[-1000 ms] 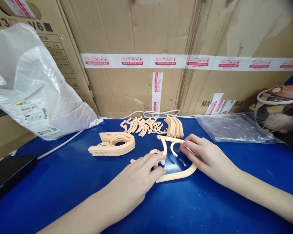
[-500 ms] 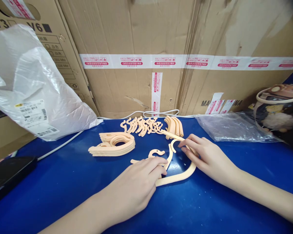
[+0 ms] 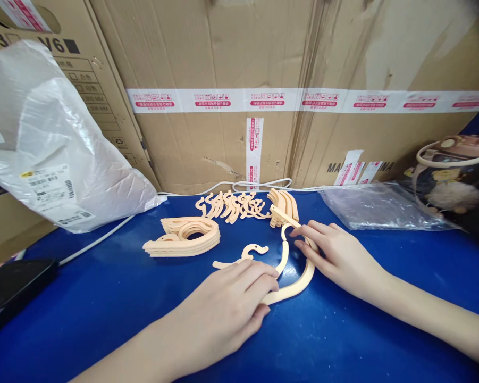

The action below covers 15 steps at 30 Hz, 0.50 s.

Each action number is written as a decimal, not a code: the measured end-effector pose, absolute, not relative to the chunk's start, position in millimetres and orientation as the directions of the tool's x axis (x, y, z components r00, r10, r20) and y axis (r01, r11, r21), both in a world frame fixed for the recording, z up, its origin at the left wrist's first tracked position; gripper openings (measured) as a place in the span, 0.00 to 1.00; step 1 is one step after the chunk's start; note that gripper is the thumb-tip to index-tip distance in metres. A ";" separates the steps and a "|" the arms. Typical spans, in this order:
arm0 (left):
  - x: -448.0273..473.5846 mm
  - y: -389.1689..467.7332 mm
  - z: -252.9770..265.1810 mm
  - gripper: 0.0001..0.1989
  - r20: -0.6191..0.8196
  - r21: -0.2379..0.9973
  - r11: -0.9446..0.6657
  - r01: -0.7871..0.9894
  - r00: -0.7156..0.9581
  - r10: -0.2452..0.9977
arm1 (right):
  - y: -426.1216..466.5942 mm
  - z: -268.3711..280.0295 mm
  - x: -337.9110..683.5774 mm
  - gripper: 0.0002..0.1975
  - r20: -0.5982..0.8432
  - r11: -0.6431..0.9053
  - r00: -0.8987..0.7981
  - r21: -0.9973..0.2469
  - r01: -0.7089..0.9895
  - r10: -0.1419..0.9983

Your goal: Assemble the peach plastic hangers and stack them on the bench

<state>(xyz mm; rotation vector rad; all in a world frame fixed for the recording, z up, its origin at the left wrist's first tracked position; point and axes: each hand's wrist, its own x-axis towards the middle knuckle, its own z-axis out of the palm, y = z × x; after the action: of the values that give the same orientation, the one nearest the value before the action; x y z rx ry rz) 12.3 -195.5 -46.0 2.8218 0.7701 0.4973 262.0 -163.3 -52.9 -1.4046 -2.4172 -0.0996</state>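
Note:
A cream plastic folding hanger (image 3: 293, 289) is between my hands, low over the blue table. My left hand (image 3: 231, 300) grips its near curved arm, fingers closed, and the fingertips partly hide the thin curved piece beside it. My right hand (image 3: 338, 258) pinches the far side, where a straight arm points up and left and a small hook shows by the fingertips. Just beyond my left hand lies a loose hook piece (image 3: 247, 251), partly covered by that hand. Further left, several folded hangers (image 3: 183, 242) form a neat stack.
Small hook parts (image 3: 231, 205) lie piled at the back, with curved arm pieces (image 3: 285, 205) stacked beside them. A clear plastic bag (image 3: 375, 207) lies at right, near a dark bag (image 3: 450, 186). A white package (image 3: 64, 154) and black device (image 3: 19, 290) stand left; cardboard boxes (image 3: 207, 48) wall the back.
My left hand has slid slightly right along the hanger. The hanger's hook and thin piece now line up more closely, and the two arms have shifted a little. The right hand barely moved.

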 end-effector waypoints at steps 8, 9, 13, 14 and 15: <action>13.7 -197.4 -46.3 0.11 0.265 0.221 -0.862 0.456 0.823 0.503 | -163.9 -52.0 260.6 0.09 0.326 0.522 -0.470 -0.091 0.848 0.820; 13.8 -198.1 -46.2 0.12 0.270 0.219 -0.864 0.454 0.822 0.501 | -164.0 -52.1 260.4 0.09 0.332 0.526 -0.473 -0.089 0.846 0.816; 14.6 -200.9 -45.9 0.14 0.267 0.246 -0.864 0.438 0.827 0.495 | -164.7 -53.0 259.5 0.10 0.353 0.541 -0.485 -0.078 0.837 0.800; 14.8 -201.6 -45.7 0.14 0.257 0.258 -0.863 0.435 0.830 0.495 | -165.0 -53.1 259.2 0.10 0.358 0.546 -0.488 -0.077 0.834 0.796; 15.1 -202.2 -45.4 0.15 0.241 0.268 -0.861 0.433 0.835 0.495 | -165.4 -53.1 258.9 0.10 0.360 0.551 -0.492 -0.078 0.831 0.793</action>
<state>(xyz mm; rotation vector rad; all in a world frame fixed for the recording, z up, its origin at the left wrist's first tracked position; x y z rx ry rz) 15.1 -202.2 -45.4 2.8130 0.7196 0.4508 258.9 -165.4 -53.1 -1.3304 -2.4358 -0.1498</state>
